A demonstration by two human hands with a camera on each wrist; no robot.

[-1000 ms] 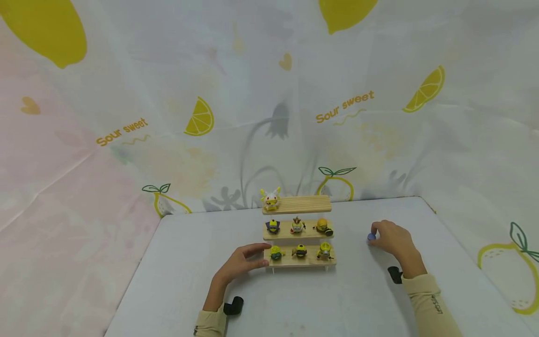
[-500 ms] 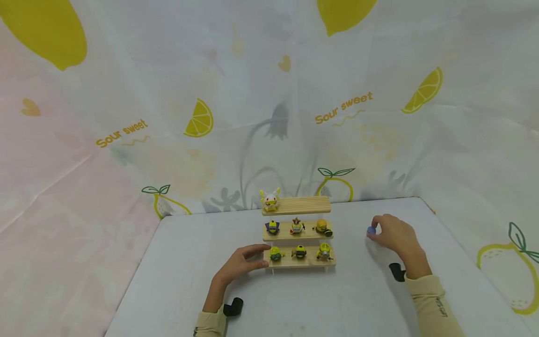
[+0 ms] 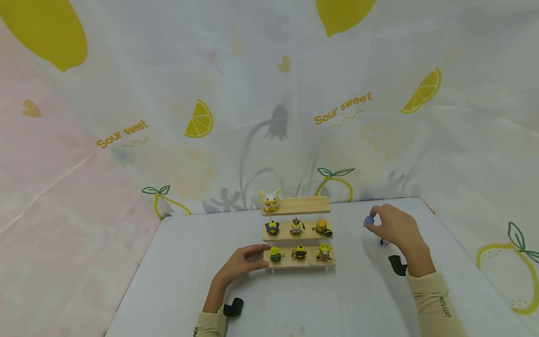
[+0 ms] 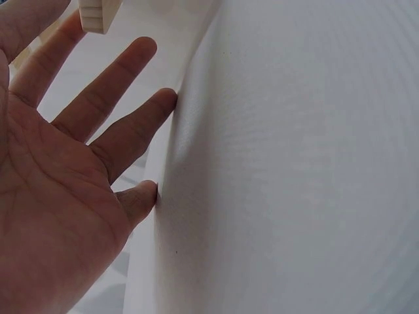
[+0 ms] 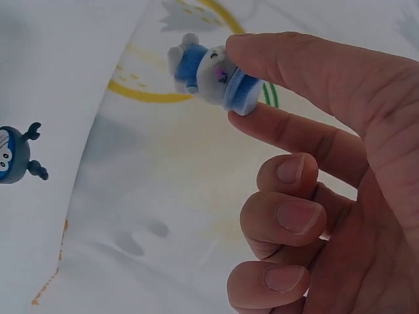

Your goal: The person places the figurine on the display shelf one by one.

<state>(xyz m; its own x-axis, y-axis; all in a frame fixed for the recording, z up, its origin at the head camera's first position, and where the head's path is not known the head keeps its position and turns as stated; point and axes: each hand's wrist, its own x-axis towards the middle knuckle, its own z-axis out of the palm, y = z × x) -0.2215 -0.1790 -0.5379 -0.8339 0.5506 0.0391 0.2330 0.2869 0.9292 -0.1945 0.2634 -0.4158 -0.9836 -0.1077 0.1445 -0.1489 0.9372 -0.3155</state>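
Observation:
My right hand (image 3: 397,227) pinches a small blue-and-white figurine (image 5: 213,72) between thumb and index finger. It is held above the table, right of a three-tier wooden display shelf (image 3: 305,204); in the right wrist view the figurine lies sideways and the other fingers curl free. My left hand (image 3: 240,264) touches the left end of the lowest tier with thumb and index finger. Its other fingers (image 4: 131,134) are spread and nearly straight in the left wrist view. A white figurine with yellow ears (image 3: 270,201) stands at the top tier's left end.
Several yellow figurines stand on the middle and lowest tiers, among them one with a crown (image 3: 297,226). Another small dark-blue figurine (image 5: 14,154) is on the white table (image 3: 202,238), close to my right hand. A lemon-print cloth (image 3: 236,154) hangs behind.
My right hand has lifted the blue-and-white figurine up and slightly away, uncovering the dark-blue figurine on the table. My left hand stays at the shelf's end.

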